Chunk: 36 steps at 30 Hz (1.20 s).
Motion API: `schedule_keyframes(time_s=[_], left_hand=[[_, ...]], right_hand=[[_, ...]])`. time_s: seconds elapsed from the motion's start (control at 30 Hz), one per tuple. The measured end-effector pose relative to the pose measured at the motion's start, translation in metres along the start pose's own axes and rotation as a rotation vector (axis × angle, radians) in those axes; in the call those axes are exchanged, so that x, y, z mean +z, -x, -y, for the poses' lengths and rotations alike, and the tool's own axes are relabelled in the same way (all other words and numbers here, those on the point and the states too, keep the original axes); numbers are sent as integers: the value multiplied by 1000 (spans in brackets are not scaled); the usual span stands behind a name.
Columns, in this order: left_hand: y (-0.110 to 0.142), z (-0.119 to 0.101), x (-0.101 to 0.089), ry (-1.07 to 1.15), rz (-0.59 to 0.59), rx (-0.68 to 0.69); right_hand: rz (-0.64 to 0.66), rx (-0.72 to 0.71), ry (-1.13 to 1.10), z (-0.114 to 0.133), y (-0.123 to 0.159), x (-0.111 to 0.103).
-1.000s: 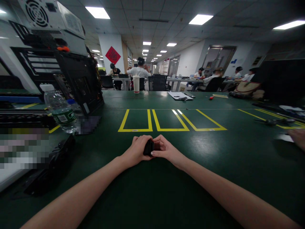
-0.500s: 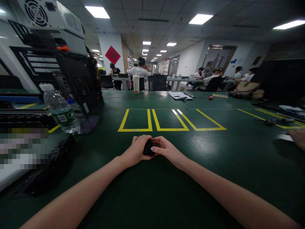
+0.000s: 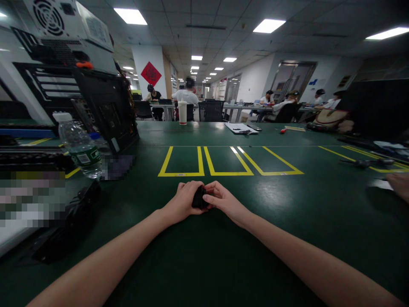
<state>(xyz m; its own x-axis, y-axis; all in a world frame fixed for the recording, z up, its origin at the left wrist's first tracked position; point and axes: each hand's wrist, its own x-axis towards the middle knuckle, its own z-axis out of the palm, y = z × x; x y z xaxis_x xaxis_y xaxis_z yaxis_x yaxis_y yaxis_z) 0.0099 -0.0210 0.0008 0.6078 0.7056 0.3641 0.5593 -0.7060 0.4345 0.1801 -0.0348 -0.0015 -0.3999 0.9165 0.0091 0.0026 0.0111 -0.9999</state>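
A small black object (image 3: 198,198) sits between my two hands, low over the green tabletop (image 3: 204,256); its kind I cannot make out. My left hand (image 3: 183,199) is wrapped round its left side, thumb below and fingers over the top. From the right, my right hand (image 3: 222,199) pinches the object's right edge between thumb and fingers. Much of the object is covered by the fingers. Just beyond the hands, yellow tape outlines (image 3: 181,174) mark the table.
At left stand a water bottle (image 3: 78,147), a black computer case panel (image 3: 105,106) and a metal computer case (image 3: 79,25). Farther back are a white cup (image 3: 182,113) and a clipboard (image 3: 241,128). Another person's hand (image 3: 399,184) rests at the right edge.
My hands and the black object stay almost in place, with only a slight shift of the right fingers. In the background, a seated person has lowered their arms.
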Motion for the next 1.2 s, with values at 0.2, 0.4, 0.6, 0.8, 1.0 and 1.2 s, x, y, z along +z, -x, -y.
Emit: schedule_keyframes(time_s=[0.2, 0.4, 0.6, 0.8, 1.0, 1.2], left_hand=[[0, 0, 0, -1, 2, -12], [1, -3, -6, 22, 44, 17], [0, 1, 0, 12, 0, 6], [0, 3, 1, 7, 10, 14], [0, 2, 1, -10, 0, -2], [0, 1, -1, 8, 17, 5]], right_hand=[[40, 2, 5, 1, 1, -2], [51, -15, -4, 3, 4, -1], [-5, 21, 17, 1, 0, 0], [45, 16, 14, 1, 1, -3], [56, -44, -4, -2, 2, -2], [12, 23, 16, 1, 2, 0]])
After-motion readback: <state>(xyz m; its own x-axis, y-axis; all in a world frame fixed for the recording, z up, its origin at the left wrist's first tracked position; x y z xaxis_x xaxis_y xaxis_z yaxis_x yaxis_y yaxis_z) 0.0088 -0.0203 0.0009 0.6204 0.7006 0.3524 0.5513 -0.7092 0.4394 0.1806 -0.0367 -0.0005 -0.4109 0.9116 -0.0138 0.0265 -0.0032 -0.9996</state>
